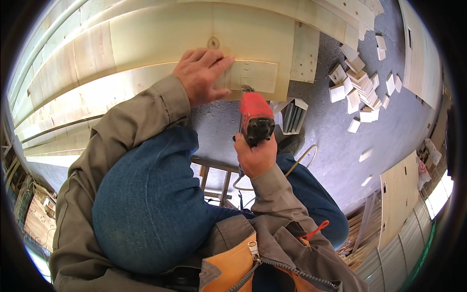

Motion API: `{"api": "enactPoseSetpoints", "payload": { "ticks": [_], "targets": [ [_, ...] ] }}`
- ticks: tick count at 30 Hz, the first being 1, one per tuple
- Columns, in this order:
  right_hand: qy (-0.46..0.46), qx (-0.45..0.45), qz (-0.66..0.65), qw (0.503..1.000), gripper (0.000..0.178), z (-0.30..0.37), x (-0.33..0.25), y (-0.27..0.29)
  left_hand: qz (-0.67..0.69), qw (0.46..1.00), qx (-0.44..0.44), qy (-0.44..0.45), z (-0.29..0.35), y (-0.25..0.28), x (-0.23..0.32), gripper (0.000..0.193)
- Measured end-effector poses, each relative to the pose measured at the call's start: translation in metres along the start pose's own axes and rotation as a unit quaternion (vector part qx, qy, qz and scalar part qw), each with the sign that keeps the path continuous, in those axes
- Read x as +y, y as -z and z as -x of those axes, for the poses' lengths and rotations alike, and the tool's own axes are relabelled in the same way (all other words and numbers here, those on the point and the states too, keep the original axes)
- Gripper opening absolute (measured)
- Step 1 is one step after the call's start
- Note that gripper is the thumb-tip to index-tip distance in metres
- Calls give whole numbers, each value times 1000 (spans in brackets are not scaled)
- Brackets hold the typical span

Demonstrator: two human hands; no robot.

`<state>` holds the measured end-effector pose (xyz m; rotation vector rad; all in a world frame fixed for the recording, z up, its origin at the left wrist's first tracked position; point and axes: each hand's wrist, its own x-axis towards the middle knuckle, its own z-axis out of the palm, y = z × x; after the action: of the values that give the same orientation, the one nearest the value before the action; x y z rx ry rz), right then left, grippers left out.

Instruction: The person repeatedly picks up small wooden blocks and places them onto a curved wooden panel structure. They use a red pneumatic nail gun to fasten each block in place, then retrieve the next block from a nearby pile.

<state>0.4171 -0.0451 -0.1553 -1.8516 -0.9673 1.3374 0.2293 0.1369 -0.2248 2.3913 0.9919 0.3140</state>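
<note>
My right hand [257, 156] is wrapped round the grip of a red pneumatic staple gun [255, 111]. Its nose meets the near edge of a pale wooden strip [260, 76] that lies on a wider wooden board [253, 34]. A short row of staples [245, 69] crosses the strip just beyond the nose. To the left of the gun, my left hand [204, 75] rests on the strip with fingers stretched out and thumb spread, holding nothing. A thin pale air hose [304, 158] curves beside my right wrist.
A box [294, 116] with dark bars inside stands on the floor right of the gun. Small wood offcuts [360, 92] lie scattered at far right. Long boards [63, 104] stretch away left. A slotted panel [399, 199] and slats [357, 228] are at lower right.
</note>
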Motion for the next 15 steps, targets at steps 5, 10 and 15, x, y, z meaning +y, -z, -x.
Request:
{"api": "enactPoseSetpoints", "payload": {
  "ticks": [5,10,15],
  "targets": [
    [-45,-9,-20,999,39,16,5,4,4,1000,1,0,0,1,0,82],
    [-27,-3,-22,999,39,15,6,5,0,1000,6,-4,0,0,0,82],
    [24,-1,8,1000,37,6,3,4,-2,1000,2,-4,1,-1,-1,83]
  ]
}}
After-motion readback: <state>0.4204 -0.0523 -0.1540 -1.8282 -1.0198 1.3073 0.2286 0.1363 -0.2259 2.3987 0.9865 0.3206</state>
